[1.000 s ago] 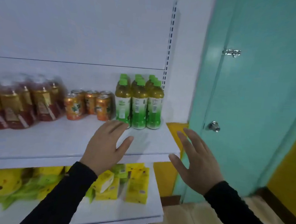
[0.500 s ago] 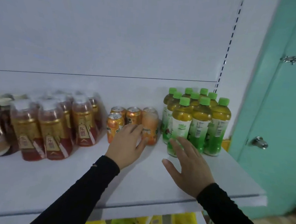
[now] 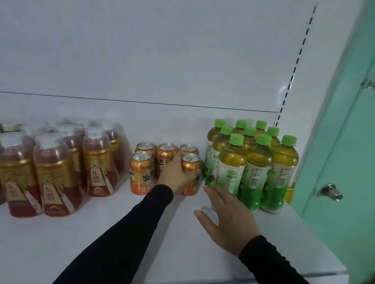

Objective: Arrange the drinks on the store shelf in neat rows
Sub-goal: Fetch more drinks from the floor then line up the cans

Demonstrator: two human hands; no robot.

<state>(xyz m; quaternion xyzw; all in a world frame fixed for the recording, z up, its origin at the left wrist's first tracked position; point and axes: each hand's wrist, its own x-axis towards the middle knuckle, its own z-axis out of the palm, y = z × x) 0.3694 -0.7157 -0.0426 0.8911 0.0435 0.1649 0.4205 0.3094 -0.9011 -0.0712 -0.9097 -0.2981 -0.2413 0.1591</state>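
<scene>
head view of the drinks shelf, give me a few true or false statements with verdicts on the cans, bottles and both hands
1. The left hand is wrapped on the front right orange soda can. True.
2. The right hand grips a green-capped tea bottle by its cap. False: it is open, fingers spread, low by the bottle's base.
3. Five orange soda cans show, all upright. True.
4. The green-capped tea bottles stand left of the cans. False: they stand to the right, toward the teal door.
5. The red and gold energy drink bottles lie on their sides. False: they stand upright, left of the cans.
</scene>
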